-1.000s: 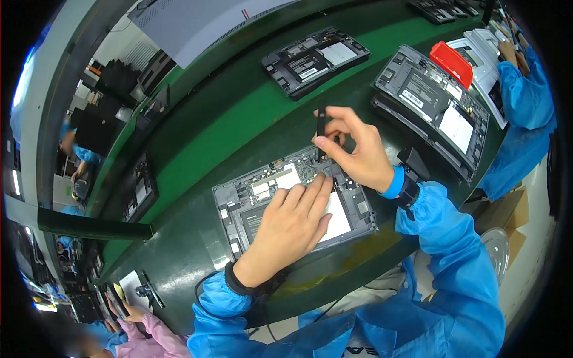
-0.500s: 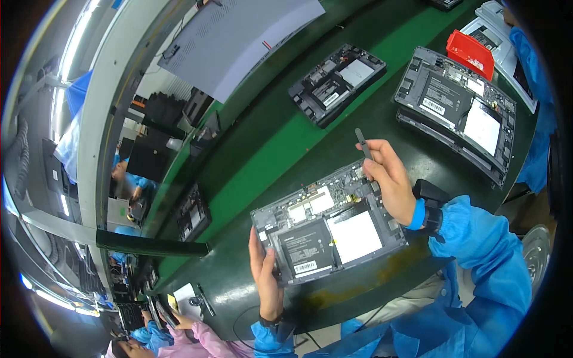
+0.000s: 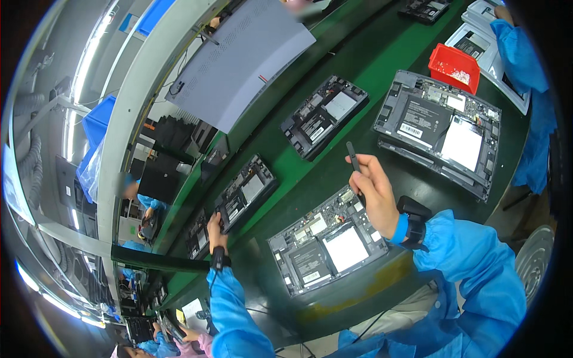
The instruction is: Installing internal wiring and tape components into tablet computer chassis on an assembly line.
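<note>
My left hand (image 3: 218, 234) reaches out to the left, its fingers closed on the near-left corner of an open laptop base (image 3: 246, 192) on the green strip. In my right hand (image 3: 380, 200) is a slim dark tool (image 3: 353, 156) with a flat end, pinched between thumb and fingers and pointing up; its exact kind is unclear. That hand hovers over the far right corner of another open laptop base (image 3: 307, 267), which lies on the dark bench before me, with its battery, circuit board and a white rectangle exposed.
Stacked open laptop bases (image 3: 412, 113) stand at the right, beside a red tray (image 3: 439, 70) of small white pieces. Another base (image 3: 314, 128) sits on the green strip (image 3: 352, 98). A grey monitor (image 3: 239, 71) overhangs the far side. Blue-sleeved co-worker's arm (image 3: 516, 45) is at upper right.
My left hand has let go of the laptop base before me and moved left to another base. That other base has come nearer along the strip. My right hand keeps the tool.
</note>
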A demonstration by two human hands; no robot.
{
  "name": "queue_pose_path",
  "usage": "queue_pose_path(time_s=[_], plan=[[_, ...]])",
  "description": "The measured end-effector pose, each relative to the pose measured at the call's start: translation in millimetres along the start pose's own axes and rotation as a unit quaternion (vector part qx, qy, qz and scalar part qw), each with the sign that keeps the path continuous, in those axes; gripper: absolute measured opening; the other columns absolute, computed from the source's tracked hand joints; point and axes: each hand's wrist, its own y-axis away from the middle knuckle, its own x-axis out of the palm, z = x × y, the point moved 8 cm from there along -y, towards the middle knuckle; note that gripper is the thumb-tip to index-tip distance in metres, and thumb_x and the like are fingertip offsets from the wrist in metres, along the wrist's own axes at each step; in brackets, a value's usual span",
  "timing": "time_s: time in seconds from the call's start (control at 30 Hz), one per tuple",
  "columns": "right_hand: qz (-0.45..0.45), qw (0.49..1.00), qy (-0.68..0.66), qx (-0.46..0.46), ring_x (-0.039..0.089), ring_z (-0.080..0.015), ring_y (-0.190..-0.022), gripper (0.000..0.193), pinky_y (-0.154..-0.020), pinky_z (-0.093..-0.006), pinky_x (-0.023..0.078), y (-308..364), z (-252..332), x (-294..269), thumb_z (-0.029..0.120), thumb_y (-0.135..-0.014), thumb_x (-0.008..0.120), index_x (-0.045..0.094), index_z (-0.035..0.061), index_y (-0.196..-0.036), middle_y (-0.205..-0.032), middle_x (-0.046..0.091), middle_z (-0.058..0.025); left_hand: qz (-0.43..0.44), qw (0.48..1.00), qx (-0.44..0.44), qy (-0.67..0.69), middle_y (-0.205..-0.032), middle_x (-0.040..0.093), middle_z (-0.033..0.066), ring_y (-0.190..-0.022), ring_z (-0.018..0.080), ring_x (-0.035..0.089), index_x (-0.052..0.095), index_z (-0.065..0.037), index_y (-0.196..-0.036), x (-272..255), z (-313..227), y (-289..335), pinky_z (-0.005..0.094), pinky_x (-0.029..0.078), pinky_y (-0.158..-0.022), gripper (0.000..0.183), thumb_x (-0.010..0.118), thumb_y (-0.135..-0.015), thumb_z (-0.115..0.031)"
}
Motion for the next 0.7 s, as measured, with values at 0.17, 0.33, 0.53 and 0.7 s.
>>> queue_pose_path(time_s=[0.17, 0.33, 0.53, 0.7], plan=[[-0.045, 0.999, 0.012, 0.005, 0.045, -0.0057, -0.074, 0.026, -0.068, -0.0241, 0.04, -9, -9, -28, 0.007, -0.107, 0.05, 0.052, -0.0018, -0.131, -0.079, 0.052, 0.0018, 0.181, 0.975, 0.127, 0.003, -0.137, 0.059, 0.0265, -0.126, 0.0367, 0.062, 0.047, 0.009, -0.144, 231, -105, 24, 0.0447, 0.049, -0.11, 0.053, 0.065, -0.099, -0.011], [-0.04, 0.999, 0.017, -0.016, 0.045, -0.0057, -0.073, 0.026, -0.066, -0.0244, 0.04, -7, -4, -28, 0.009, -0.108, 0.053, 0.052, -0.0012, -0.131, -0.078, 0.052, 0.0015, 0.247, 0.894, -0.365, 0.08, -0.141, 0.047, 0.0241, -0.132, 0.0413, 0.049, 0.026, 0.005, -0.155, 384, -46, 80, 0.064, 0.038, -0.114, 0.083, 0.071, -0.094, -0.028], [-0.044, 0.998, 0.035, -0.037, 0.045, -0.0051, -0.072, 0.027, -0.063, -0.0236, 0.038, -21, -7, -33, 0.011, -0.108, 0.054, 0.052, -0.0002, -0.132, -0.078, 0.052, 0.0006, 0.228, 0.938, -0.259, 0.018, -0.103, 0.062, 0.008, -0.105, 0.0316, 0.06, 0.057, 0.0, -0.128, 420, -14, 26, 0.0558, 0.044, -0.102, 0.045, 0.069, -0.097, -0.029], [-0.034, 0.998, 0.047, -0.013, 0.044, -0.0043, -0.066, 0.027, -0.058, -0.0211, 0.035, -31, 0, -37, 0.018, -0.11, 0.051, 0.053, 0.0044, -0.134, -0.077, 0.053, 0.001, 0.325, 0.901, -0.15, 0.245, -0.12, 0.071, 0.0168, -0.105, 0.0302, 0.069, 0.062, 0.008, -0.124, 425, -105, 81, 0.05, 0.056, -0.094, 0.03, 0.062, -0.104, -0.014]])
